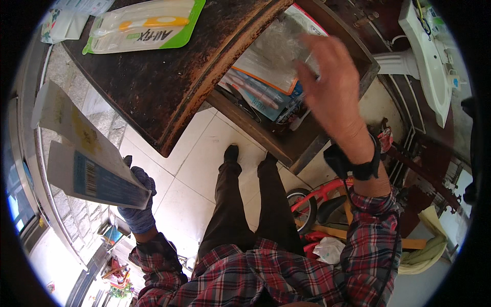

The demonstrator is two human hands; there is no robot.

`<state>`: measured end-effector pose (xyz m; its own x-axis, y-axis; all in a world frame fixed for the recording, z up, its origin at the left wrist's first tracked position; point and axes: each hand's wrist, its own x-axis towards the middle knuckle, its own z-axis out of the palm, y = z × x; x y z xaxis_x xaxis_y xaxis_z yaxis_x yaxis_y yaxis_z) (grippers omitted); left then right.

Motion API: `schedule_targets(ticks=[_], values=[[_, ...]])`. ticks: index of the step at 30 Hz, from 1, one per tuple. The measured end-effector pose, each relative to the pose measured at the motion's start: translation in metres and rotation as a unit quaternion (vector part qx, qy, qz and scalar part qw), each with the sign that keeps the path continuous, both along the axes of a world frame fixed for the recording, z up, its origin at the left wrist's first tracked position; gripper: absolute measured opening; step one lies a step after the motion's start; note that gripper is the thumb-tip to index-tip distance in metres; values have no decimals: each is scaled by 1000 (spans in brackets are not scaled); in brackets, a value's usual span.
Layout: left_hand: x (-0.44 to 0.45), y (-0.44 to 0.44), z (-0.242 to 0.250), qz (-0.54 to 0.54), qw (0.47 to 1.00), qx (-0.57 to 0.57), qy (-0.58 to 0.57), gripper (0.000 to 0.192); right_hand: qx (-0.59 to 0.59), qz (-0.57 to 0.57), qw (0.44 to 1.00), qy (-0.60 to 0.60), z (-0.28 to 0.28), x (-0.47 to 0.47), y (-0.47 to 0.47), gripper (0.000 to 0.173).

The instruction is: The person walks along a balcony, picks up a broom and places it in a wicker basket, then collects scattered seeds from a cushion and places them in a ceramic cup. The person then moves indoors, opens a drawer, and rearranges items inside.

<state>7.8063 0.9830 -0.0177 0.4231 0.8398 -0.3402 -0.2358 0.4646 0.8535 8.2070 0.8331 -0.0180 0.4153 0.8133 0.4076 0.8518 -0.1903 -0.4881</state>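
My left hand (139, 192), in a blue-grey knit glove, grips a worn cardboard box (100, 144) by one end. The flaps at the box's far end stand out, and one side bears a barcode on a blue panel. My right hand (332, 82) is bare and motion-blurred above an open wooden drawer (284, 144), thumb and fingers apart with nothing seen between them. Crumpled clear plastic bags (270, 48) lie in the drawer under its fingers. Beside them are scissors (241, 100) and an orange-edged pack (264, 78). Part of the drawer's contents is hidden behind the right hand.
On the dark worn tabletop (153, 84) lies a green-edged blister pack (144, 28) with a yellow-handled tool. A white washbasin (433, 65) stands right of the drawer. A red child's bicycle (314, 199) is on the tiled floor (191, 165) near my legs.
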Motion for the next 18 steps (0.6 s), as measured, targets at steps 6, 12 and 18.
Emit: schedule_targets(ticks=[6,12,18], values=[[-2,-2,-2,23,999,-20,-42,73,-333,140,926,110,-15,-50,24,11],[-6,0,-6,-17,994,-28,-107,77,-376,90,909,154,-31,-49,51,19],[-6,0,-7,-11,994,-21,-108,81,-388,97,906,138,-34,-53,55,25]])
